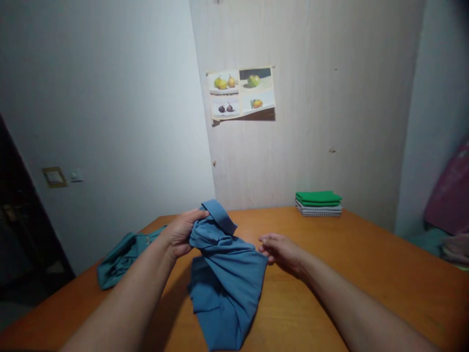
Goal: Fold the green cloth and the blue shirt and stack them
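A blue garment (pixel 234 278) with a stiff folded band at its top hangs and drapes over the wooden table in front of me. My left hand (pixel 185 232) is closed around its upper end just below the band, thumb on top, holding that end above the tabletop. My right hand (pixel 276 252) is at the garment's right edge, its fingers curled and closed at the corner; the fingertips are partly hidden. Folds run across the fabric from my left hand toward that corner. Left of my left forearm, a teal garment (pixel 119 261) lies crumpled on the table, partly covered by my arm.
A neat stack of folded cloths (pixel 318 204), green on top and grey and checked below, sits at the far right of the table (pixel 366 264). Walls rise behind and left. A fruit picture sheet (pixel 242 93) is on the back wall. Pink fabric (pixel 449 190) stands at far right.
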Action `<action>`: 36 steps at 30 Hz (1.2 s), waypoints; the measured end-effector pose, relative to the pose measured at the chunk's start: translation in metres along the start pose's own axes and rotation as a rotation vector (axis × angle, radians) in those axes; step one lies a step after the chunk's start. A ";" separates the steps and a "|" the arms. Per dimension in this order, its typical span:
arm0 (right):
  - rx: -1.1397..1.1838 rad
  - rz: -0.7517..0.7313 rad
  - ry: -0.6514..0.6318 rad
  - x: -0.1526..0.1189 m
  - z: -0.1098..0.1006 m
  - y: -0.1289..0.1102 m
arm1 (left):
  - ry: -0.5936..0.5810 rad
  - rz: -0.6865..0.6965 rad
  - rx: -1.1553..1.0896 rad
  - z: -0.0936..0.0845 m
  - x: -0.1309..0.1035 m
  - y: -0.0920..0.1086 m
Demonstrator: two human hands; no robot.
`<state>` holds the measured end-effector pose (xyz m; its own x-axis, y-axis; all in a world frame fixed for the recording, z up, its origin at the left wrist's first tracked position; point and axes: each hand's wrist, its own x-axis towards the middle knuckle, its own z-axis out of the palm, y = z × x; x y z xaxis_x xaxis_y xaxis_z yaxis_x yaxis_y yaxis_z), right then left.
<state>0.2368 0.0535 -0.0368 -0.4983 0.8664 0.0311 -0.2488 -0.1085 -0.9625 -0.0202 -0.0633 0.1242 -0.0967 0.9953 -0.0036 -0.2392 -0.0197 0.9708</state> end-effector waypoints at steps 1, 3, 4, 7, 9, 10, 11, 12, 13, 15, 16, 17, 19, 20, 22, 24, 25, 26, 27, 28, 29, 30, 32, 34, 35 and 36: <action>-0.033 0.005 0.001 0.001 0.002 0.004 | -0.023 0.020 0.033 -0.005 -0.005 0.006; -0.112 0.034 0.035 0.004 0.008 0.008 | -0.059 0.062 0.077 -0.014 -0.014 0.019; -0.150 0.055 0.055 0.006 0.011 0.010 | -0.072 0.084 0.085 -0.017 -0.017 0.025; -0.213 0.103 0.083 0.010 0.026 0.010 | -0.113 0.153 0.069 -0.019 -0.022 0.044; -0.228 0.119 0.066 0.013 0.037 0.006 | -0.145 0.193 0.052 -0.015 -0.025 0.056; -0.237 0.126 0.053 0.015 0.044 0.001 | -0.162 0.210 0.045 -0.012 -0.026 0.062; -0.259 0.132 0.034 0.017 0.049 -0.004 | -0.180 0.227 0.040 -0.009 -0.027 0.068; -0.297 0.134 0.007 0.018 0.055 -0.010 | -0.197 0.245 0.034 -0.006 -0.027 0.072; -0.346 0.128 -0.028 0.020 0.060 -0.017 | -0.212 0.268 0.025 -0.002 -0.028 0.077; -0.440 0.076 -0.102 0.024 0.071 -0.028 | -0.240 0.321 0.006 0.005 -0.029 0.084; -0.452 0.043 -0.142 0.026 0.076 -0.031 | -0.258 0.345 -0.001 0.007 -0.030 0.086; -0.434 0.010 -0.180 0.027 0.081 -0.032 | -0.279 0.363 -0.004 0.010 -0.030 0.088; -0.349 -0.031 -0.238 0.029 0.093 -0.030 | -0.332 0.370 -0.001 0.014 -0.030 0.090; -0.314 -0.039 -0.259 0.029 0.098 -0.028 | -0.359 0.360 0.004 0.015 -0.030 0.090; -0.280 -0.050 -0.281 0.027 0.109 -0.024 | -0.403 0.334 0.010 0.016 -0.028 0.089; -0.273 -0.054 -0.294 0.024 0.117 -0.023 | -0.429 0.315 0.015 0.015 -0.027 0.087; -0.270 -0.054 -0.304 0.022 0.119 -0.024 | -0.434 0.313 0.017 0.014 -0.026 0.087; -0.268 -0.052 -0.316 0.019 0.121 -0.026 | -0.435 0.315 0.018 0.014 -0.026 0.086; -0.267 -0.049 -0.333 0.017 0.122 -0.029 | -0.431 0.316 0.020 0.014 -0.026 0.086; -0.268 -0.043 -0.352 0.014 0.122 -0.032 | -0.424 0.318 0.020 0.014 -0.027 0.085; -0.272 -0.035 -0.373 0.011 0.122 -0.035 | -0.415 0.316 0.020 0.015 -0.027 0.085; -0.277 -0.024 -0.396 0.009 0.122 -0.038 | -0.407 0.313 0.020 0.015 -0.028 0.085; -0.288 -0.006 -0.441 0.002 0.122 -0.041 | -0.395 0.302 0.022 0.018 -0.029 0.084; -0.307 0.017 -0.491 -0.005 0.123 -0.041 | -0.385 0.297 0.022 0.021 -0.029 0.082; -0.325 0.038 -0.524 -0.009 0.124 -0.040 | -0.380 0.297 0.020 0.022 -0.029 0.081; -0.356 0.065 -0.562 -0.013 0.126 -0.038 | -0.373 0.297 0.017 0.023 -0.028 0.079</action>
<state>0.1482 -0.0146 0.0335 -0.8838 0.4678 0.0128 0.0381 0.0992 -0.9943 -0.0146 -0.0906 0.2067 0.1955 0.9130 0.3579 -0.2372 -0.3101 0.9206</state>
